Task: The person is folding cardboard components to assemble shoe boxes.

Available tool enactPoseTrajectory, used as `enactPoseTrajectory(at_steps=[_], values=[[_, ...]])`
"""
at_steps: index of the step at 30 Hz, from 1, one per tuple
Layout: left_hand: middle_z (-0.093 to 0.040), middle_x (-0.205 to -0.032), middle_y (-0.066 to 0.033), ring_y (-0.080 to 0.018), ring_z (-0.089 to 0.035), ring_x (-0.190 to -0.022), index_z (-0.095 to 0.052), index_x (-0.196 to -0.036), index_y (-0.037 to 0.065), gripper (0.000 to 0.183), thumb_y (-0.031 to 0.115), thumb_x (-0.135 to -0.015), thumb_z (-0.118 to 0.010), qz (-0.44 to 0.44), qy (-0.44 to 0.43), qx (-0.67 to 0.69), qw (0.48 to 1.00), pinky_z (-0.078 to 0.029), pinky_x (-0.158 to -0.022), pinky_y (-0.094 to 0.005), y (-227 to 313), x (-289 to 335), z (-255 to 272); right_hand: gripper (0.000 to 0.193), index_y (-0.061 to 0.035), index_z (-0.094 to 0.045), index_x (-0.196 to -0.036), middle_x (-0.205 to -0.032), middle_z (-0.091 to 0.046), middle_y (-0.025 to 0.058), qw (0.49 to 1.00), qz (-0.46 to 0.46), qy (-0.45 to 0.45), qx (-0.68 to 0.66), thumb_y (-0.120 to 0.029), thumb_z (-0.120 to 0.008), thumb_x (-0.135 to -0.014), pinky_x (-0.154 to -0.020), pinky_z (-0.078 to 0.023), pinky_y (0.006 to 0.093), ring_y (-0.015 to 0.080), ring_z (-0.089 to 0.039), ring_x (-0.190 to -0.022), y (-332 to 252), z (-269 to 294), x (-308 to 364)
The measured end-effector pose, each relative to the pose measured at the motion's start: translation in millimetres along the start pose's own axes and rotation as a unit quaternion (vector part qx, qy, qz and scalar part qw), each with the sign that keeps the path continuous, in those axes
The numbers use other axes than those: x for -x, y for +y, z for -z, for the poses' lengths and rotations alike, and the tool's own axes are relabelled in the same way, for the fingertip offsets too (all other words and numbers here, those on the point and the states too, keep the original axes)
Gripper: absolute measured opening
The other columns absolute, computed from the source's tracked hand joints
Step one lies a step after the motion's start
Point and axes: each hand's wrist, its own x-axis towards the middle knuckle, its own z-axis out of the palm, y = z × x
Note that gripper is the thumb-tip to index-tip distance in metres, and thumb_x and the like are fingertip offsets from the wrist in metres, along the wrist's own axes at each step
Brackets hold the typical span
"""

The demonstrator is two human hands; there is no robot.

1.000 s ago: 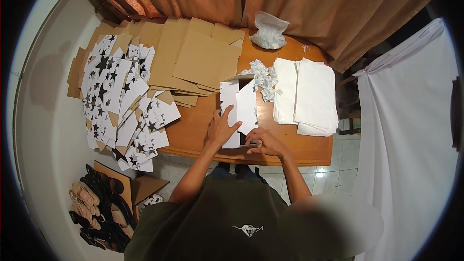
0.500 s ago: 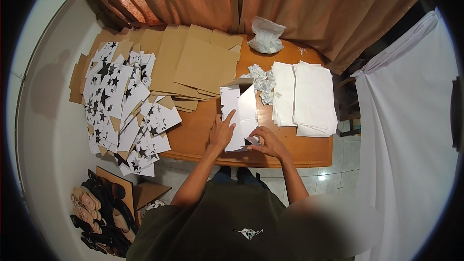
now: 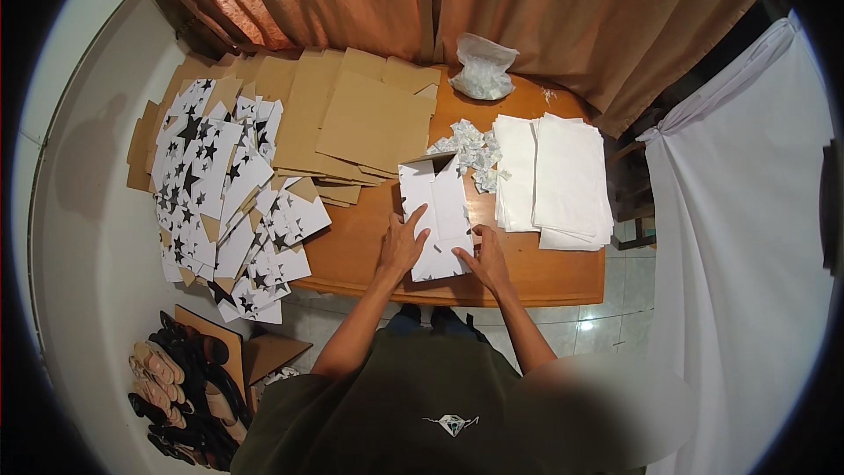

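A white cardboard box (image 3: pixel 442 202), printed with black stars and partly folded, lies on the near middle of the wooden table. A raised brown flap shows at its far end. Along the box's left edge is my left hand (image 3: pixel 403 244), closed on that side with the index finger and thumb over the white surface. My right hand (image 3: pixel 488 262) grips the right edge, its thumb on the box and its curled fingers along the outside. The fingers' undersides are hidden.
Star-printed white cardboard pieces (image 3: pixel 211 185) and stacked brown cardboard sheets (image 3: pixel 374 119) cover the table's left. Small crumpled packets (image 3: pixel 475 148) lie beyond the box, beside white paper stacks (image 3: pixel 571 180). A clear plastic bag (image 3: pixel 483 70) stands farther back. Shoes (image 3: pixel 189 387) are at lower left.
The right-hand panel has come down flatter and the dark gap at the near right corner is covered. My right hand has shifted to the box's right edge; my left hand stays nearly still.
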Motion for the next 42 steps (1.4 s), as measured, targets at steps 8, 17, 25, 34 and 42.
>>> enactPoseTrajectory(at_steps=[8, 17, 25, 34, 42], values=[[-0.047, -0.109, -0.0204, -0.0406, -0.059, -0.094, -0.046, -0.15, 0.025, 0.058, 0.018, -0.096, -0.064, -0.004, 0.018, 0.048, 0.999, -0.053, -0.086, -0.0499, -9.6, 16.6, -8.3, 0.06, -0.0003, -0.055, -0.13, -0.121, -0.065, 0.0196, 0.998, 0.029, -0.016, -0.055, -0.026, -0.082, -0.083, -0.089, -0.053, 0.0406, 0.0344, -0.067, -0.102, 5.7, 14.2, -23.4], [-0.046, -0.105, -0.0174, -0.0353, -0.056, -0.098, -0.046, -0.151, 0.023, 0.065, 0.021, -0.091, -0.071, -0.018, -0.007, 0.003, 1.0, -0.051, -0.086, -0.0452, -3.4, 22.5, -0.2, 0.063, -0.0037, -0.057, -0.132, -0.123, -0.066, 0.0215, 0.993, 0.002, -0.089, -0.083, -0.032, -0.083, -0.082, -0.093, -0.052, 0.044, 0.0377, -0.064, -0.112, 14.1, 32.4, -25.8], [-0.044, -0.138, -0.0206, -0.0407, -0.04, -0.131, -0.033, -0.153, 0.006, 0.091, 0.029, -0.08, -0.083, -0.038, 0.208, -0.008, 0.977, -0.037, -0.111, -0.0506, -38.1, -44.6, 15.8, 0.084, -0.0013, -0.049, -0.136, -0.132, -0.057, 0.0219, 0.993, 0.096, -0.068, -0.022, -0.034, -0.09, -0.071, -0.102, -0.048, 0.0462, 0.0373, -0.056, -0.122, -0.3, 23.9, -2.5], [-0.046, -0.136, -0.0166, -0.0371, -0.042, -0.13, -0.043, -0.146, 0.01, 0.086, 0.035, -0.076, -0.086, 0.037, 0.095, -0.028, 0.994, -0.036, -0.106, -0.0562, -16.1, -29.4, 30.4, 0.075, -0.0034, -0.059, -0.128, -0.126, -0.062, 0.0124, 0.99, 0.089, -0.024, -0.11, -0.011, -0.095, -0.062, -0.103, -0.048, 0.0366, 0.0268, -0.06, -0.12, 44.3, 38.0, -18.8], [-0.056, -0.114, -0.016, -0.0368, -0.053, -0.111, -0.053, -0.136, 0.009, 0.067, 0.039, -0.082, -0.08, -0.006, 0.157, -0.025, 0.987, -0.043, -0.094, -0.0524, -7.8, 5.9, 36.3, 0.057, -0.0058, -0.066, -0.124, -0.126, -0.064, 0.008, 0.955, 0.024, -0.058, -0.289, -0.002, -0.088, -0.071, -0.107, -0.045, 0.0328, 0.0208, -0.058, -0.121, 58.2, 62.7, -34.9]])
